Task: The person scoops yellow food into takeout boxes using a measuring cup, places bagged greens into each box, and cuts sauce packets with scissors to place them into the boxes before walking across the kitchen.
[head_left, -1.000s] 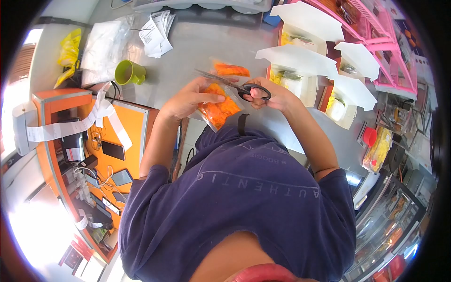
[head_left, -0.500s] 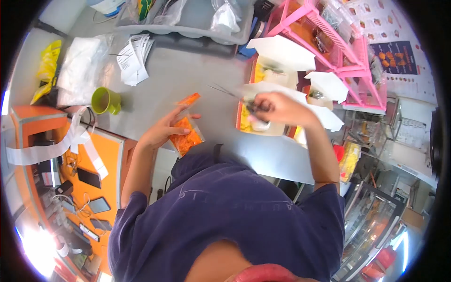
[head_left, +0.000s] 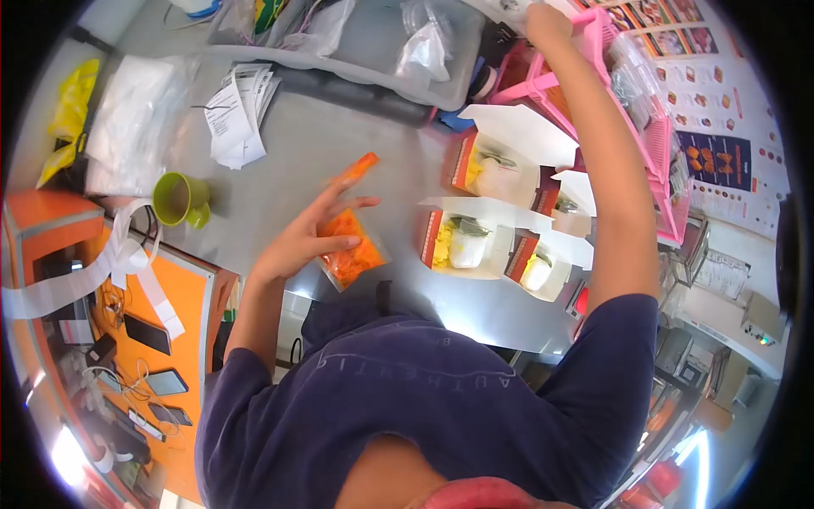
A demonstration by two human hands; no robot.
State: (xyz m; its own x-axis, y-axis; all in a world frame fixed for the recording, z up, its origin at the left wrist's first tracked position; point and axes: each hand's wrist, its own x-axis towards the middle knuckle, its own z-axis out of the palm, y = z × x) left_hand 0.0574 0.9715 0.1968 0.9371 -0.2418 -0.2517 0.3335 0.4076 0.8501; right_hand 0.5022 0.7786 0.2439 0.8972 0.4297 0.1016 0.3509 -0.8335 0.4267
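Note:
My left hand (head_left: 298, 242) holds a clear plastic packet with orange contents (head_left: 356, 263) above the steel counter, the thumb lying across it. A narrow orange piece (head_left: 365, 164) shows by the fingertips; I cannot tell whether it is part of the packet. My right hand (head_left: 547, 25) is stretched out to the top edge of the view, over the pink rack (head_left: 606, 47). Its fingers are mostly cut off there, so what they hold is unclear. Right of the packet stand several open boxes, among them a front box (head_left: 428, 242) with yellow food and a white lump inside.
A green mug (head_left: 181, 199), paper slips (head_left: 233, 123) and white plastic bags (head_left: 136, 114) lie to the left on the counter. At the back is a grey tray (head_left: 365, 72) with clear bags. Phones and cables rest on an orange shelf (head_left: 191, 318) at lower left.
My right hand, which held scissors over the front boxes, has moved up and away to the top edge. The front box, then partly behind that hand, now shows fully. My left hand keeps the packet.

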